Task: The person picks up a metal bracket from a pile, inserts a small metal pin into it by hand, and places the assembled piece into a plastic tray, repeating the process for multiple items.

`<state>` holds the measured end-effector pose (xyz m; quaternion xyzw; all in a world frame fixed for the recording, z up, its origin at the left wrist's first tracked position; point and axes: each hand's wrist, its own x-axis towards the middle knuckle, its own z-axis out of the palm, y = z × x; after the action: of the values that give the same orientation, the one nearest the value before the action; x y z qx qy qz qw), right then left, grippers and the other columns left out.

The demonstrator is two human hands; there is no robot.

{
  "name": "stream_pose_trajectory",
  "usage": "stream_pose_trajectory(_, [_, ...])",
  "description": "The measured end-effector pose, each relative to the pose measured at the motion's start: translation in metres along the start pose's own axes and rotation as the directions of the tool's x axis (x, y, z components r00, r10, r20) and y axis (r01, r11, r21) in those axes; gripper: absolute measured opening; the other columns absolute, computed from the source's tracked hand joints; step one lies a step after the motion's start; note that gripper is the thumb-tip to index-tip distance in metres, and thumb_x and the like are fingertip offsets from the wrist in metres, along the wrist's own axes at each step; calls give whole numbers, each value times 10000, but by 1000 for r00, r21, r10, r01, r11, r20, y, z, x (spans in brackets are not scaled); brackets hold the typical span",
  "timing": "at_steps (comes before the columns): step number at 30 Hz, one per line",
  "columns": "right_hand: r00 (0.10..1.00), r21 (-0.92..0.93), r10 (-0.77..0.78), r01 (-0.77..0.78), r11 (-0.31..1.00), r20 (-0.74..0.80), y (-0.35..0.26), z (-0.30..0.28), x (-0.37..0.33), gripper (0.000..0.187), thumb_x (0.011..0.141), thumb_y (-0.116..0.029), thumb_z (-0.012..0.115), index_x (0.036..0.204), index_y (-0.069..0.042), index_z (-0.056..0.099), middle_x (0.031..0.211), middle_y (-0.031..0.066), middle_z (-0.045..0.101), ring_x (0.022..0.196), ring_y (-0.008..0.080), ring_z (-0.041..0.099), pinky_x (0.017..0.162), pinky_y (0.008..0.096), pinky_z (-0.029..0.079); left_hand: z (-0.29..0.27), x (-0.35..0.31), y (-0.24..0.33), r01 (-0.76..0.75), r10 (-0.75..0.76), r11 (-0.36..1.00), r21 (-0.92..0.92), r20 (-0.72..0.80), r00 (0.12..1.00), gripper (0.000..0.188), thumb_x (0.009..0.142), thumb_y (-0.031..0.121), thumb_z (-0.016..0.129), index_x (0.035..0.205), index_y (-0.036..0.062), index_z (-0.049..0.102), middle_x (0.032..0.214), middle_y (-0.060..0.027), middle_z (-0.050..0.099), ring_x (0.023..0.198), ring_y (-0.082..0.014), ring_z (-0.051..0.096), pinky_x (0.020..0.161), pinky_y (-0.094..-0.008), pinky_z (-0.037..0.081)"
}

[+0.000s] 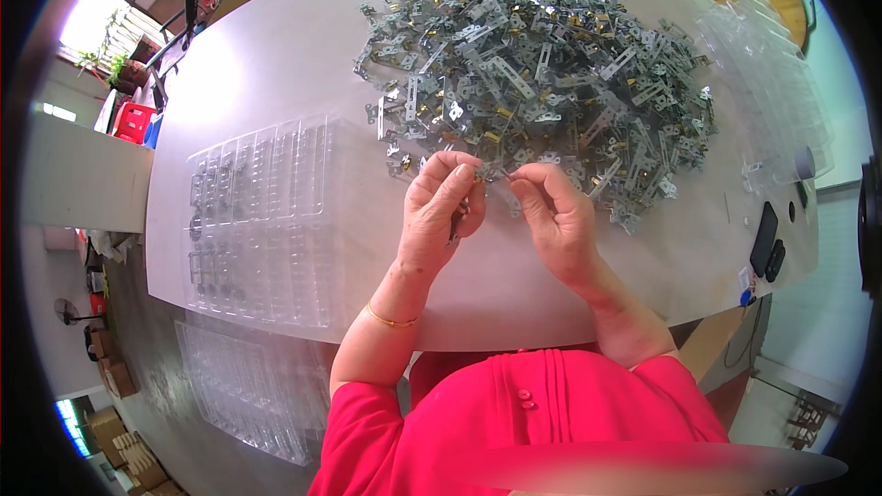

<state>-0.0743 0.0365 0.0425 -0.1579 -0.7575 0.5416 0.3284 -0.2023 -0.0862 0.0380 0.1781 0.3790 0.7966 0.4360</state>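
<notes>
My left hand [443,197] is raised over the table just in front of a big heap of small metal brackets [537,83]. Its thumb and fingers are closed on a small metal bracket [491,172], and a dark bit of metal shows below the curled fingers. Level with it, my right hand [556,211] pinches thumb to forefinger at the bracket's other side. Whether a separate small part sits in that pinch is too fine to make out. The heap mixes silvery flat strips with holes and brass-coloured pieces.
Clear compartment trays [262,220] lie on the table [367,262] at left, some pockets holding parts. More clear trays [253,390] sit lower, beyond the front edge. Clear plastic sheets [772,92] cover the right side, near a black phone [763,239] and a blue-capped item [746,296].
</notes>
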Motion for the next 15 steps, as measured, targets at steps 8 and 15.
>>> stream_pose_trajectory(8, [999,-7,30,-30,1000,11,0,-2,0,85,1001,-113,655,1048,-43,641,760,7,588,668,72,491,585,247,434,0,0,-2,-53,47,994,97,58,997,152,1065,174,532,1133,39,552,655,-16,516,467,-64,364,437,-215,258])
stream_pose_trajectory(15, [999,-78,-25,27,997,29,-5,-6,0,90,1018,-115,625,1075,-46,627,793,21,620,696,86,548,617,257,467,9,-7,1,-107,92,930,353,60,994,170,1025,122,610,1130,12,535,726,-21,589,519,-41,429,458,-187,308])
